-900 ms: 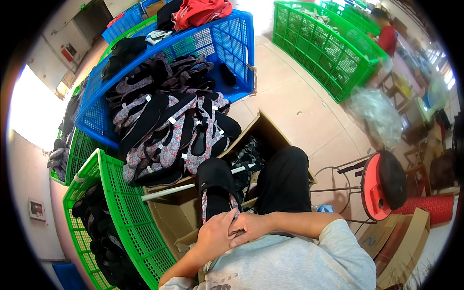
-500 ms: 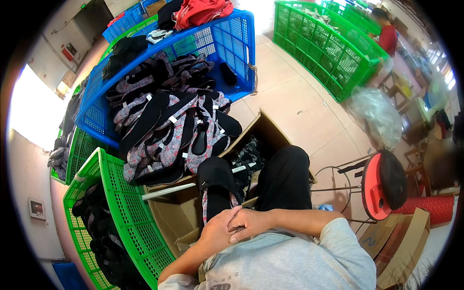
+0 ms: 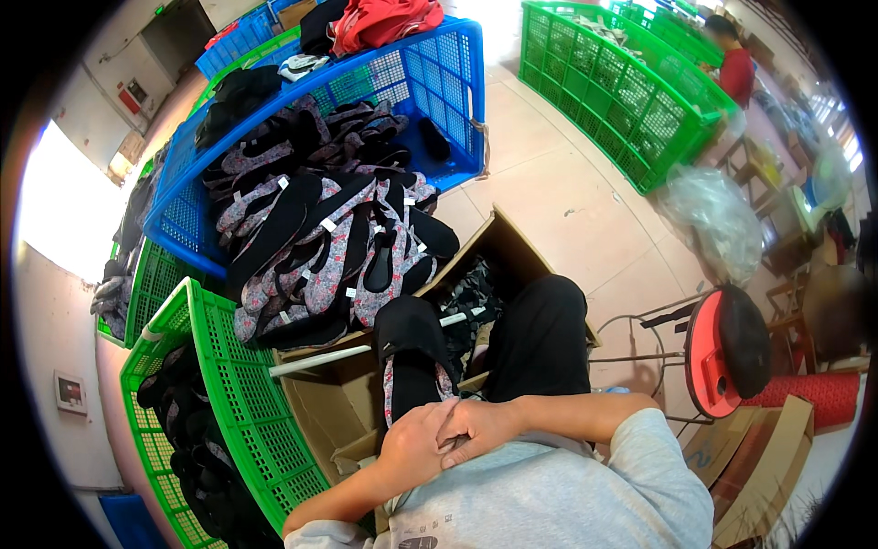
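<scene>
My left hand (image 3: 413, 446) and my right hand (image 3: 477, 427) are clasped together in front of my belly, fingers folded around each other. No other object shows in them. Just beyond, a black slipper (image 3: 409, 331) with a floral-patterned edge lies by my left leg, its open end toward my hands. A pile of floral and black slippers (image 3: 320, 274) with small white tags lies ahead on the left. Below it, an open cardboard box (image 3: 315, 403) stands around my legs, with a white rod (image 3: 320, 361) across it and dark patterned items (image 3: 471, 297) inside.
A blue crate (image 3: 448, 101) holding more slippers stands ahead. Close on the left is a green crate (image 3: 247, 393); another green crate (image 3: 613, 91) is farther right. A round red-and-black stool (image 3: 718, 352) and cardboard (image 3: 759, 457) lie to the right. A person in red (image 3: 734, 73) is far off.
My clasped hands have shifted very slightly, with the left forearm and elbow a little farther left. The slippers, box and crates stay as they were.
</scene>
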`<state>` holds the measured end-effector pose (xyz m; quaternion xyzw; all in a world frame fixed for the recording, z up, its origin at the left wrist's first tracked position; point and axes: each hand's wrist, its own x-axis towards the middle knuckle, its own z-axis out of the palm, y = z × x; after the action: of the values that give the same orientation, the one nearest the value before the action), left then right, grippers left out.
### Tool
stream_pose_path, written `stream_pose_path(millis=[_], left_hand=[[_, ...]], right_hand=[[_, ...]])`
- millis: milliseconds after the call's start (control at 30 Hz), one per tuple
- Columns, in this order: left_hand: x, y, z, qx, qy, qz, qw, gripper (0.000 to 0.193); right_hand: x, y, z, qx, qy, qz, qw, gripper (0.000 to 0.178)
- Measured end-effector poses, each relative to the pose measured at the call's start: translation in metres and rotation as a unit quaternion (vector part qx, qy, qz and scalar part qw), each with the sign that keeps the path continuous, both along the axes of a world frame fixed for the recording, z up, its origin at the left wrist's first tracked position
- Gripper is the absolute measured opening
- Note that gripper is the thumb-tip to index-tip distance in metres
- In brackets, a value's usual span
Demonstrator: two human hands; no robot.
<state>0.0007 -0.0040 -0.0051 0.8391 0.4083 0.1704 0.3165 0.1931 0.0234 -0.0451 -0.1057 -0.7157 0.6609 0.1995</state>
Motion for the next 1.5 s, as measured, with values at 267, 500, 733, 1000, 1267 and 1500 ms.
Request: stream_pose_path(millis=[267,500,733,1000,1267,1500], left_hand=[[0.01,0.003,0.002,-0.089,-0.056,0.043,0.994,0.055],[0.005,0.006,0.018,0.012,0.088,-0.023,0.996,0.059],[0.005,0.004,0.016,-0.008,0.087,-0.026,0.996,0.057],[0.01,0.01,-0.001,-0.079,-0.043,0.013,0.996,0.056],[0.008,0.01,0.01,0.009,0.072,-0.053,0.996,0.065],[0.006,0.008,0.002,-0.028,0.021,-0.028,0.999,0.061]], right_hand=[[-0.004,-0.004,-0.024,-0.048,0.006,-0.043,0.998,0.037],[0.003,-0.003,-0.014,0.02,-0.004,-0.021,1.0,0.032],[0.0,-0.009,-0.019,-0.006,0.018,-0.025,1.0,0.032],[0.0,-0.004,-0.021,-0.043,0.023,-0.045,0.998,0.033],[0.003,-0.009,-0.021,-0.051,0.018,-0.01,0.998,0.034],[0.001,-0.007,-0.018,-0.047,0.018,-0.022,0.998,0.034]])
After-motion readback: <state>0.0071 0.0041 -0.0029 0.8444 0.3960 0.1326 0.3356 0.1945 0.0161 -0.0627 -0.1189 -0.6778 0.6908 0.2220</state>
